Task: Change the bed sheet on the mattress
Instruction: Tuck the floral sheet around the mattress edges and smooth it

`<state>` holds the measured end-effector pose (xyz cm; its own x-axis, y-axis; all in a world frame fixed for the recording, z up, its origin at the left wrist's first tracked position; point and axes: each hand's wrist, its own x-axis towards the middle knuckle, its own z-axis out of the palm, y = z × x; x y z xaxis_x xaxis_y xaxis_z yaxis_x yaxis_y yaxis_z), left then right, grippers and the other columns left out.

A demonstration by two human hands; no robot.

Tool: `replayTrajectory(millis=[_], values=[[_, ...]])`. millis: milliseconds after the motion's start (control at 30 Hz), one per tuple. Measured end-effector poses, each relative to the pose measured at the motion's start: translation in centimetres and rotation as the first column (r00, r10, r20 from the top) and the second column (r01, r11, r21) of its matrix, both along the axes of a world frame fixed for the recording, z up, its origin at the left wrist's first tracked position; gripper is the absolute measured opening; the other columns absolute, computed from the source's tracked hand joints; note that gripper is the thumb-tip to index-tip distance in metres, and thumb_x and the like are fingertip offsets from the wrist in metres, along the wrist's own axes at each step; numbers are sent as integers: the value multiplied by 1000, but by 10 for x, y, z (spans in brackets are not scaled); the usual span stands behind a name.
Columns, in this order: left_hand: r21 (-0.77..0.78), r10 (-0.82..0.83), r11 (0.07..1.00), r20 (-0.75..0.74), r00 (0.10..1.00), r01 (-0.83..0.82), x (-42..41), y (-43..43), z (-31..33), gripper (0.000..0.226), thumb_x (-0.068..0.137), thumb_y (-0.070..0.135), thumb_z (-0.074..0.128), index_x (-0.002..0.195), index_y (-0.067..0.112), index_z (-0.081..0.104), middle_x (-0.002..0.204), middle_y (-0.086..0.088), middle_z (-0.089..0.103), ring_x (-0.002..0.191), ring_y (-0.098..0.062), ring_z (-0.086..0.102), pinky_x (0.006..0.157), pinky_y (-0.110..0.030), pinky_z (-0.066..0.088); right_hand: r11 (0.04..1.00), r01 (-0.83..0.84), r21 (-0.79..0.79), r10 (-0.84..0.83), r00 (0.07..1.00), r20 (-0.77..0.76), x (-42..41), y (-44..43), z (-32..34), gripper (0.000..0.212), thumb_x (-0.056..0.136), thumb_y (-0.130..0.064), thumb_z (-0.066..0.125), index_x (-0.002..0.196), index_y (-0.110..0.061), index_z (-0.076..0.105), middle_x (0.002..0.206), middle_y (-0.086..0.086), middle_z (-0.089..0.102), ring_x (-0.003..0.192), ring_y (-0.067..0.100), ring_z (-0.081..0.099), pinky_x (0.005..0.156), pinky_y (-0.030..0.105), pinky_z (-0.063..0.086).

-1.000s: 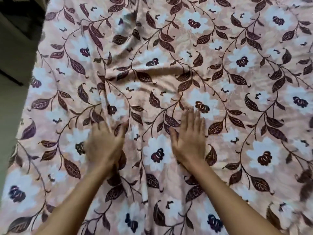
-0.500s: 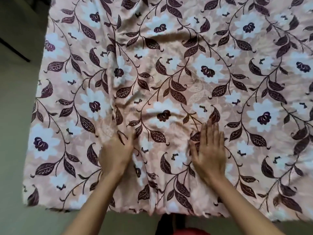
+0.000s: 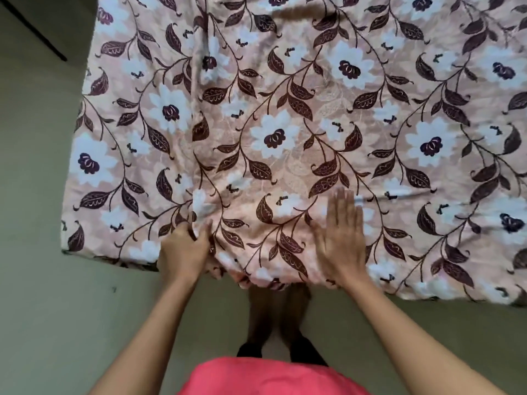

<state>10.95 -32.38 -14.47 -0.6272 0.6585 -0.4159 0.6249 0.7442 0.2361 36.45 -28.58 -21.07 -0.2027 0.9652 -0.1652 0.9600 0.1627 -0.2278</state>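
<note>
— Peach cloth with white flowers and dark leaves: the bed sheet [image 3: 285,115] lies spread over the mattress, which it hides, and its hem hangs off the mattress's near edge.

— What matters in this step?

— It looks like smoothing. A ridge of cloth runs away from the mattress's near edge, toward its left side. I'd draw the cloth evenly toward that edge while one hand anchors it, so the ridge flattens rather than sliding sideways.

— And the hands?

— The left hand [image 3: 184,249] sits at the mattress's near edge, fingers curled, pinching a raised fold of the sheet. The right hand [image 3: 339,238] lies just in from the same edge. It is palm down, fingers straight and together, flat on the cloth and grasping nothing, and slightly blurred. Both forearms reach forward, nearly straight.

— Anything else?

— The person's feet [image 3: 281,343] stand on the floor [image 3: 57,309] just short of the mattress's near edge, between the two arms.
</note>
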Motion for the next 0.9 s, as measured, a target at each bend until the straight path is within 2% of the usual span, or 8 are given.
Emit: replayTrajectory(millis=[100, 167, 300, 400, 567, 700, 800, 900], values=[[-115, -92, 989, 14, 996, 93, 20, -25, -2, 63, 77, 69, 52, 102, 12, 60, 85, -14, 65, 89, -35, 62, 70, -39, 51, 998, 61, -27, -60, 997, 54, 31, -17, 1, 73, 97, -52, 9, 147, 0, 1, 156, 16, -7, 144, 27, -5, 117, 45, 1], [-106, -131, 986, 6, 991, 130, 39, -46, -2, 57, 80, 58, 58, 117, 15, 54, 84, -10, 63, 88, -33, 62, 71, -40, 49, 998, 53, -15, -53, 998, 37, 18, -29, 0, 71, 97, -51, 8, 146, 0, 0, 155, 15, -5, 144, 25, -4, 117, 45, 2], [-43, 38, 998, -39, 999, -40, 42, -74, -11, 23, 88, 31, 59, 95, 9, 60, 97, -17, 66, 92, -36, 61, 68, -38, 44, 996, -77, 41, 77, 997, -5, -37, -50, -8, 68, 97, -48, 10, 143, -1, -6, 152, 10, -11, 142, 25, -2, 117, 43, -1], [-11, 73, 997, -89, 993, -75, 20, -79, -19, 21, 89, 28, 59, 95, 8, 62, 96, -18, 66, 89, -37, 61, 67, -38, 44, 978, -201, 50, 204, 977, -55, -79, -63, -14, 69, 97, -50, 9, 142, 0, -5, 152, 11, -6, 142, 25, 2, 117, 41, -4], [90, 29, 996, -52, 998, -24, 9, -75, -10, 33, 90, 42, 54, 89, 10, 61, 93, -16, 67, 88, -34, 60, 67, -35, 40, 915, -394, 91, 401, 913, -77, -104, -68, -4, 68, 97, -47, 21, 144, -1, 5, 153, 14, 11, 141, 25, 14, 115, 43, 12], [219, 110, 971, -72, 991, -92, -25, -55, -6, 32, 96, 33, 46, 107, 3, 50, 106, -22, 59, 98, -36, 54, 71, -38, 36, 993, -102, 62, 106, 992, -64, -62, -46, -1, 72, 97, -52, 6, 143, 2, -3, 151, 10, -11, 140, 21, -4, 116, 39, -3], [75, -154, 983, -162, 975, 168, -44, -42, -14, 47, 90, 40, 57, 115, 2, 46, 119, -21, 50, 109, -36, 47, 84, -44, 38, 999, 26, -38, -23, 998, 64, -41, -35, -1, 82, 92, -59, -2, 143, 5, -4, 151, 13, -15, 141, 20, -12, 116, 36, -11], [14, -374, 923, -194, 907, 383, -49, -36, -20, 26, 91, 12, 51, 115, 3, 47, 115, -18, 52, 102, -34, 48, 71, -37, 33, 998, 23, -59, -18, 997, 76, -83, -38, 0, 81, 92, -59, 3, 138, 4, -16, 147, 14, -23, 139, 24, -16, 116, 42, -8]])
